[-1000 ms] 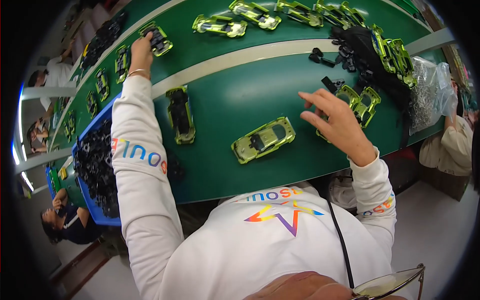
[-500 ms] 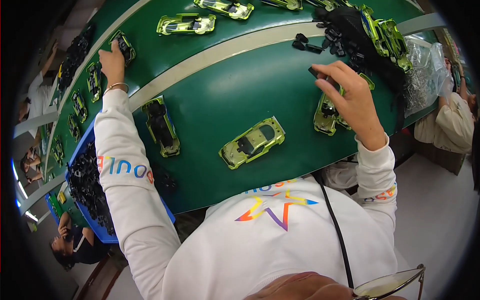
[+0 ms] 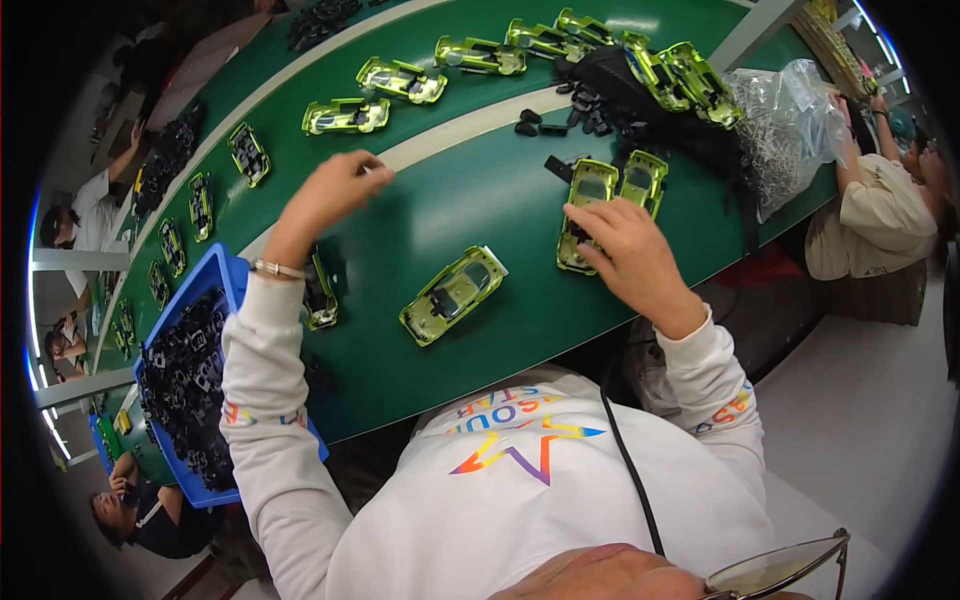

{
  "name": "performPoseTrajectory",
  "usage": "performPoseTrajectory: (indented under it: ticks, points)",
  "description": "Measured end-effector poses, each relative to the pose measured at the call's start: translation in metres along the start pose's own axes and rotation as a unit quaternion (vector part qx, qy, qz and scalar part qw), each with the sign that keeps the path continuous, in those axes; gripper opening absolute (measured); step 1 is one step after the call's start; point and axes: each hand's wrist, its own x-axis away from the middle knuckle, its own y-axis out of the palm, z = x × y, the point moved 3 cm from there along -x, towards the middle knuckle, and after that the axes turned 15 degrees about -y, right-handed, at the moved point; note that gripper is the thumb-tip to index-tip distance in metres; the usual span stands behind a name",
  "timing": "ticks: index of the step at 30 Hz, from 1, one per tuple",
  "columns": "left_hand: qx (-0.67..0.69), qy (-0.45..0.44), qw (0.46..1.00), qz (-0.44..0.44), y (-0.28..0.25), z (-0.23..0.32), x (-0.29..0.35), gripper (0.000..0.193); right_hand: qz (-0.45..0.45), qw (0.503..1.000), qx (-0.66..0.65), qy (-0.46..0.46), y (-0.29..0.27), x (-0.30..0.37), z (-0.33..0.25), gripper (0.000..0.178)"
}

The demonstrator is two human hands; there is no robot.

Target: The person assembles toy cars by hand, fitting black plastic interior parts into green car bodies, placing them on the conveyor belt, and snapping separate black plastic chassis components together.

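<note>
My right hand [image 3: 640,255] rests on a lime-green toy car body [image 3: 592,182], its fingers and thumb over the near half. Another green car body [image 3: 643,178] stands close on its right, and a small black plastic part [image 3: 560,169] lies by its far left corner. My left hand [image 3: 338,188] hovers over the table with bent, slightly parted fingers and nothing visible in them. Below it is a car body with a black inside [image 3: 320,292], partly hidden by my wrist. In the middle lies a single green car body [image 3: 453,296], set at a slant.
A blue bin [image 3: 232,275] of black parts stands at the left. More car bodies [image 3: 400,80] line the far green strip beyond a pale divider [image 3: 450,138]. Loose black parts [image 3: 590,108], a black bag [image 3: 660,125] and a clear bag of screws [image 3: 770,150] lie far right. Other people sit around.
My left hand has left the car on the far strip and come back right. My right hand has put down the black part and come down onto a car body. The view has shifted.
</note>
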Motion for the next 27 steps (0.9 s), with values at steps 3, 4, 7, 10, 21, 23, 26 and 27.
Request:
performPoseTrajectory:
  ticks: [3, 4, 7, 10, 21, 23, 26, 27]
  points:
    - [-0.030, 0.051, 0.998, -0.032, 0.026, 0.013, 0.065, 0.051, -0.013, 1.000, -0.008, -0.020, -0.004, 0.002, -0.002, 0.036]
    - [-0.035, 0.051, 0.998, -0.033, 0.033, 0.011, 0.083, 0.054, -0.024, 0.999, -0.027, -0.028, -0.004, -0.002, -0.002, 0.035]
    - [-0.061, 0.082, 0.991, 0.092, 0.061, -0.003, 0.126, 0.065, -0.041, 0.996, 0.002, -0.073, -0.016, -0.012, 0.004, 0.027]
    - [-0.033, 0.091, 0.984, 0.153, 0.112, -0.006, 0.149, 0.074, -0.021, 0.997, 0.024, -0.064, -0.033, -0.037, 0.006, 0.031]
    - [-0.012, -0.028, 0.843, 0.536, 0.127, -0.072, 0.173, 0.059, 0.052, 0.998, 0.004, -0.039, -0.025, -0.004, 0.016, 0.077]
    - [-0.029, -0.049, 0.831, 0.554, 0.123, -0.104, 0.166, 0.061, -0.009, 0.999, 0.038, 0.002, 0.005, 0.018, 0.003, 0.086]
    - [0.095, 0.039, 0.883, 0.457, 0.116, -0.099, 0.156, 0.056, 0.064, 0.998, 0.020, 0.012, 0.023, 0.042, -0.006, 0.063]
    - [0.094, 0.059, 0.894, 0.435, 0.116, -0.085, 0.156, 0.057, 0.086, 0.996, 0.009, 0.013, 0.020, 0.050, -0.007, 0.058]
